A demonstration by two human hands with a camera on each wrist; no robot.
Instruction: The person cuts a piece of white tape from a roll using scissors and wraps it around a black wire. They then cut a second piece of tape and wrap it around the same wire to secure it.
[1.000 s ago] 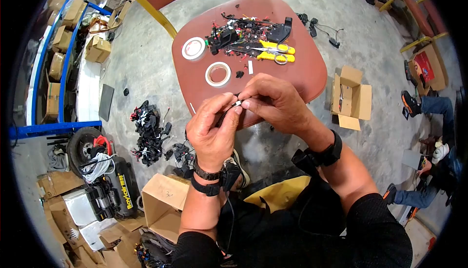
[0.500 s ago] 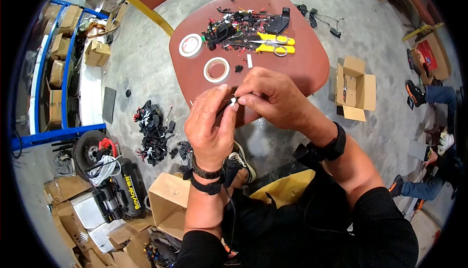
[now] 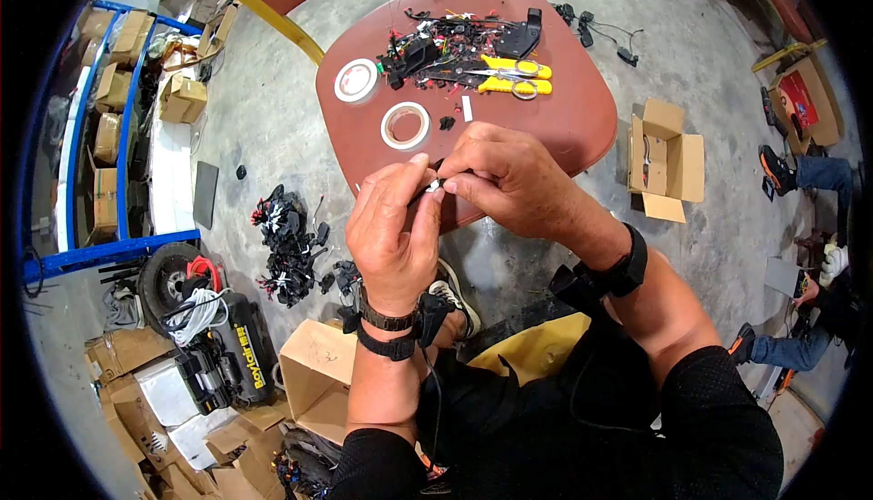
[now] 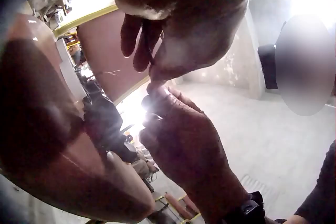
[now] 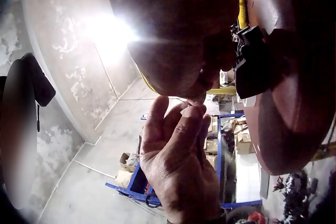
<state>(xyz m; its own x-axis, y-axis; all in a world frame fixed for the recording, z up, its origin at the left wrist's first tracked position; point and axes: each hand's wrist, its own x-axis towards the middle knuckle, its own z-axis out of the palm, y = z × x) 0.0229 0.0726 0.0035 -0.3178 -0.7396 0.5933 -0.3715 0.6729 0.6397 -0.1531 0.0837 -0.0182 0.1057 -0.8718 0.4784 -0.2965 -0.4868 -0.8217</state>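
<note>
Both hands meet fingertip to fingertip over the near edge of the brown chair seat (image 3: 364, 150). Thumb and fingers of the left hand (image 3: 391, 241) pinch a small white piece (image 3: 434, 185), with a thin dark cable (image 4: 146, 43) running back along the fingers. The right hand (image 3: 514, 177) pinches a small dark part at the same spot, mostly hidden by the fingertips; I cannot tell its kind. Beyond the hands on the seat lie two tape rolls (image 3: 406, 144), a white strip (image 3: 467, 108), a small black piece (image 3: 446, 123) and yellow-handled scissors (image 3: 516, 65).
A heap of small black electronic parts (image 3: 455, 45) covers the seat's far side. More black parts (image 3: 286, 245) lie on the floor at left. Open cardboard boxes (image 3: 684, 168) stand on both sides. A blue-framed shelf (image 3: 123, 136) is at left; another person's legs (image 3: 823, 173) show at right.
Compared with a second ago, both hands sit slightly higher in the head view, still pinching at the fingertips. The head view has shifted a little. Over the last half second the hands barely move.
</note>
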